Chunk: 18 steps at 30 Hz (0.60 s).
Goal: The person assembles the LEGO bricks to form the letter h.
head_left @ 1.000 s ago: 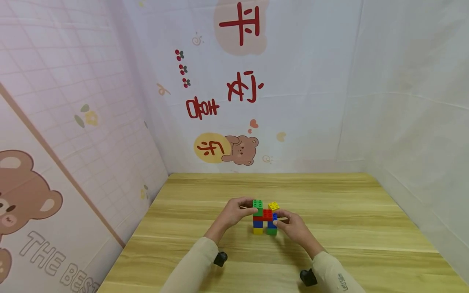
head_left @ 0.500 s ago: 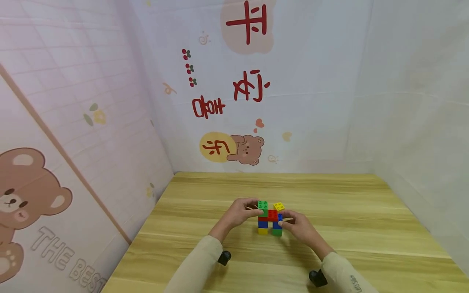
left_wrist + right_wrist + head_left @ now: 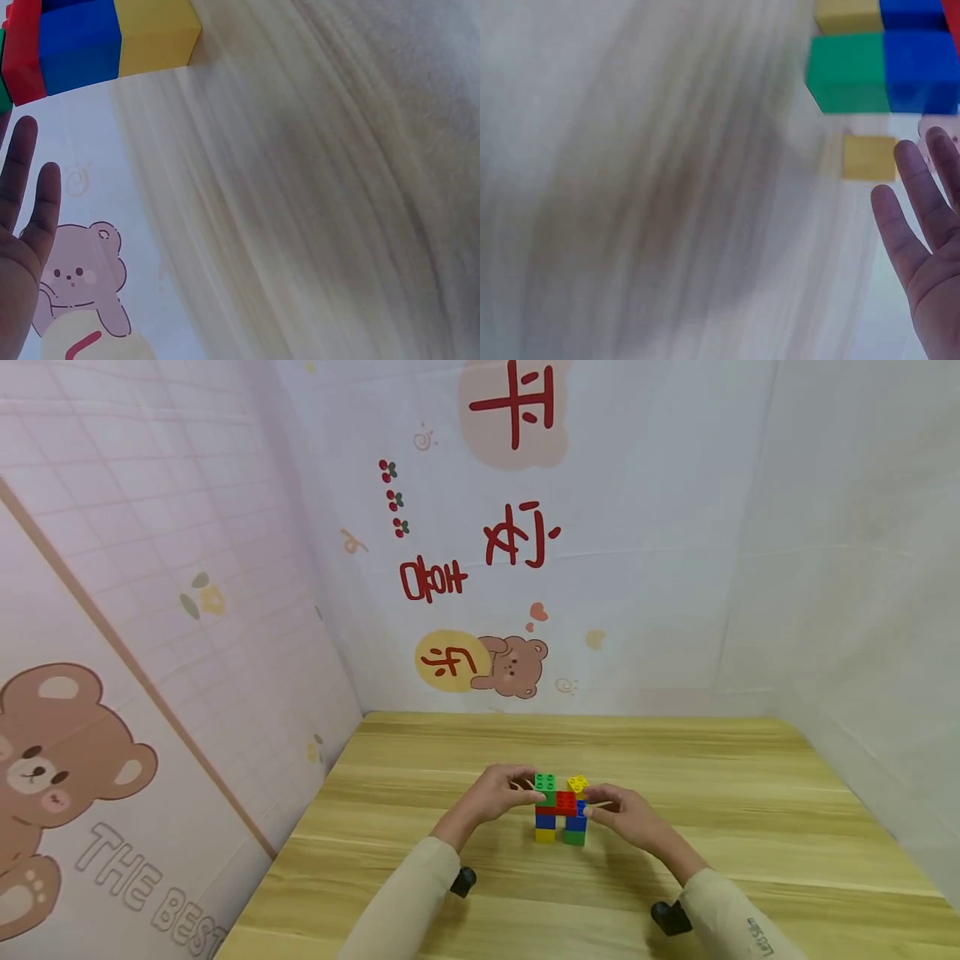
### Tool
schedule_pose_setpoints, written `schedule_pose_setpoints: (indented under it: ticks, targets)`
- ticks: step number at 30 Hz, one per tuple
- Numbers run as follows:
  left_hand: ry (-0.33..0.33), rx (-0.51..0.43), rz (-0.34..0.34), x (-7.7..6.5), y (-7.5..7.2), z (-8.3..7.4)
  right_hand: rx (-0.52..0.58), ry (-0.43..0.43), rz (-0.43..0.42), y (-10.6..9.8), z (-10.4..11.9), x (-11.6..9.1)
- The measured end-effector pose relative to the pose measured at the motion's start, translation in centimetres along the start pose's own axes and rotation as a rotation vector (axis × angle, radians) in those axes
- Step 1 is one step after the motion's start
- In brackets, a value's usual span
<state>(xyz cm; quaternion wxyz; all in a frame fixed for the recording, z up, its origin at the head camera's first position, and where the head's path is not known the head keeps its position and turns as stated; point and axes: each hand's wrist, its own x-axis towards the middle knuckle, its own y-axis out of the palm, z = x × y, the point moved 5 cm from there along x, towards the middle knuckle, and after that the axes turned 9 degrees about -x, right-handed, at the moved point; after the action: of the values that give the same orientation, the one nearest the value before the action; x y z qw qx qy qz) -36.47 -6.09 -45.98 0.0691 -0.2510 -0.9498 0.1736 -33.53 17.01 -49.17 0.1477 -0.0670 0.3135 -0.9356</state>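
Observation:
A small arch of toy building blocks stands on the table. Its left column has a yellow block under a blue one, and its right column has a green block under blue. A red block bridges them. My left hand grips the green block on top of the left end, thumb in front and fingers behind. At the right end, my right hand has its thumb and forefinger spread beside the upper blue block, fingertips at its edge. Other fingers extend straight in the right wrist view.
A separate yellow block lies on the wooden table behind the arch. White printed cloth hangs along the back and sides. Dark wrist cameras sit below both sleeves.
The right hand has eased slightly rightward off the blue block, uncovering more of it and the yellow block behind. Left hand stays at the green block. The whole head view has shifted a little.

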Motion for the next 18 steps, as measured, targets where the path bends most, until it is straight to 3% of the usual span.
schedule_pose_setpoints:
  ticks: [9,18]
  targets:
    - [-0.017,0.045,-0.001,0.1,-0.1,-0.4,-0.132,0.017,-0.13,-3.2,-1.6,0.8]
    - [-0.009,0.026,-0.024,0.0,0.0,-0.1,-0.142,0.041,-0.09,-2.7,-2.1,2.8]
